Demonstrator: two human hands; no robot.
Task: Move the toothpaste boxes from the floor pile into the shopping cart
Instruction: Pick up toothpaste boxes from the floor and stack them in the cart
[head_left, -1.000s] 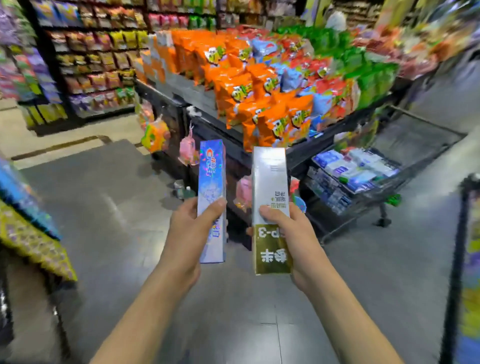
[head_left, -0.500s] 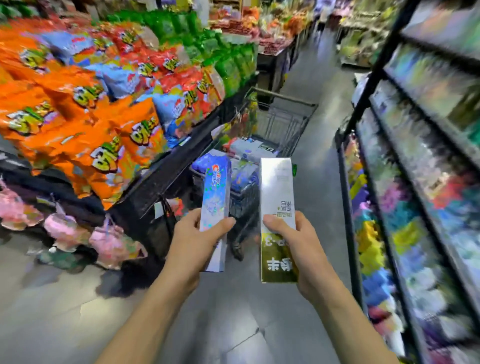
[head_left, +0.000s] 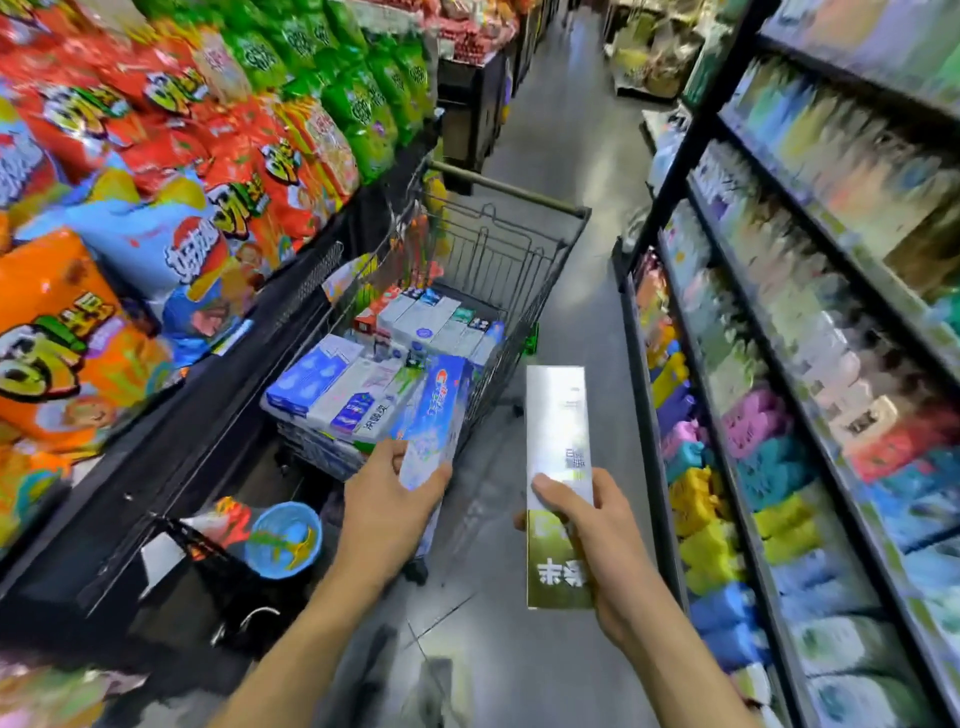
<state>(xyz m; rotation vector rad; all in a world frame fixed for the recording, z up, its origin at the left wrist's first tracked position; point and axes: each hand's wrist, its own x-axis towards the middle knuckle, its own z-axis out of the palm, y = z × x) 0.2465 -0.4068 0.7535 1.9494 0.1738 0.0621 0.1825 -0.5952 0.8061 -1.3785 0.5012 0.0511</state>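
My left hand (head_left: 387, 512) grips a blue toothpaste box (head_left: 435, 415) by its near end, its far end lying over the stack in the wire shopping cart (head_left: 524, 260). My right hand (head_left: 597, 540) holds a silver and green toothpaste box (head_left: 558, 452) upright, just right of the cart's near corner. Several toothpaste boxes (head_left: 358, 384) fill the cart in layers. The floor pile is out of view.
A low display of orange, red and green snack bags (head_left: 171, 171) runs along the left, tight against the cart. Shelves of packaged goods (head_left: 810, 364) line the right. A blue bowl-shaped item (head_left: 283, 538) hangs under the left display. The grey aisle floor (head_left: 561, 119) runs ahead.
The view has closed in on the cart. My left hand has tipped the blue box forward and down onto the cart's stack. My right hand still holds its box upright.
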